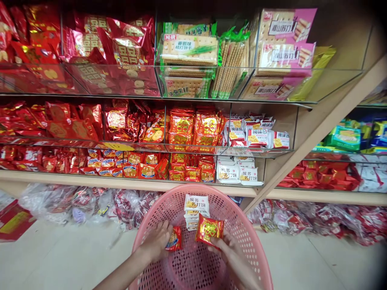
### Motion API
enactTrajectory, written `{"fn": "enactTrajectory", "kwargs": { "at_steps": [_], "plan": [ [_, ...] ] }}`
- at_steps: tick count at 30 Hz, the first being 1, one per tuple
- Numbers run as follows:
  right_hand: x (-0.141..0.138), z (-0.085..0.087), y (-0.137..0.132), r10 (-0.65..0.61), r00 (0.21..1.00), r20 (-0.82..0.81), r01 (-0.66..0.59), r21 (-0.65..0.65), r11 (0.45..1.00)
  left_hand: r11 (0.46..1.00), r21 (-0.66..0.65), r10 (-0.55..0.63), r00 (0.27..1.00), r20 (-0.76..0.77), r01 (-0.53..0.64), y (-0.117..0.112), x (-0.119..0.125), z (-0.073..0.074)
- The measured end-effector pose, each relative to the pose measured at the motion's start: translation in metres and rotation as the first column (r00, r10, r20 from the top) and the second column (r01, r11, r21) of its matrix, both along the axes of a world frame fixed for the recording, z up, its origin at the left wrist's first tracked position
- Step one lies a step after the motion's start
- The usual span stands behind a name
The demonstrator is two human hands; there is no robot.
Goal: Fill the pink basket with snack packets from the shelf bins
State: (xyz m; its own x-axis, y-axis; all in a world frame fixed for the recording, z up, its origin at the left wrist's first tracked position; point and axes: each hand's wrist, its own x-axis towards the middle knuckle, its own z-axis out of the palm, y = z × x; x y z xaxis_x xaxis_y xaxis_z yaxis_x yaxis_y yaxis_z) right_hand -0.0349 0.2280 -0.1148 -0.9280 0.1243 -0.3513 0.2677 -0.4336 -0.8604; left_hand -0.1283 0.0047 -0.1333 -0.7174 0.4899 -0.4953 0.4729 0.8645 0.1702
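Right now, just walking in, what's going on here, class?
A person is working over a pink, perforated plastic basket in front of snack shelves. Their right hand holds a shiny red-and-gold packet; their left hand is at a red packet with a blue label. White packets with black lettering are stacked inside the basket.

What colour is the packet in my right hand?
The packet is shiny red with gold printing, clearest in the head view.
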Motion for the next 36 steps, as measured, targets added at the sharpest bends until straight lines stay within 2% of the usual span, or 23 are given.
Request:
{"fn": "enactTrajectory", "kwargs": {
  "at_steps": [4, 7, 11, 13, 15, 19, 27, 36],
  "plan": [
    [-0.004, -0.014, 0.003, 0.007, 1.0, 0.026, -0.007, -0.019, 1.0, 0.989, 0.15, 0.009, 1.0, 0.013, -0.011, -0.019, 0.002, 0.029],
    [-0.007, -0.023, 0.004, 0.026, 0.999, 0.035, -0.024, -0.034, 0.999, 0.953, 0.304, 0.018, 1.0, -0.022, -0.011, -0.027, -0.004, 0.057],
    [-0.007, -0.024, 0.003, 0.029, 0.999, 0.033, -0.028, -0.032, 0.999, 0.842, 0.536, 0.035, 0.987, -0.158, 0.056, -0.022, -0.021, 0.094],
    [-0.007, -0.023, 0.001, 0.03, 0.999, 0.016, -0.029, -0.021, 0.999, 0.813, 0.576, 0.046, 0.977, -0.206, 0.083, -0.015, -0.03, 0.108],
    [-0.007, -0.023, 0.001, 0.036, 0.999, 0.009, -0.035, -0.018, 0.999, 0.808, 0.58, 0.055, 0.966, -0.253, 0.106, -0.008, -0.037, 0.116],
    [-0.006, -0.025, 0.002, 0.024, 0.999, 0.027, -0.024, -0.021, 0.999, 0.806, 0.576, 0.067, 0.948, -0.311, 0.132, -0.002, -0.045, 0.12],
    [-0.006, -0.023, 0.0, -0.004, 0.999, 0.046, 0.006, -0.043, 0.999, 0.808, 0.579, 0.11, 0.939, -0.327, 0.107, -0.007, -0.049, 0.105],
    [-0.003, 0.008, -0.007, -0.042, 0.999, 0.02, 0.042, -0.001, 0.999, 0.794, 0.591, 0.086, 0.935, -0.345, 0.145, -0.009, -0.05, 0.107]
  ]
}}
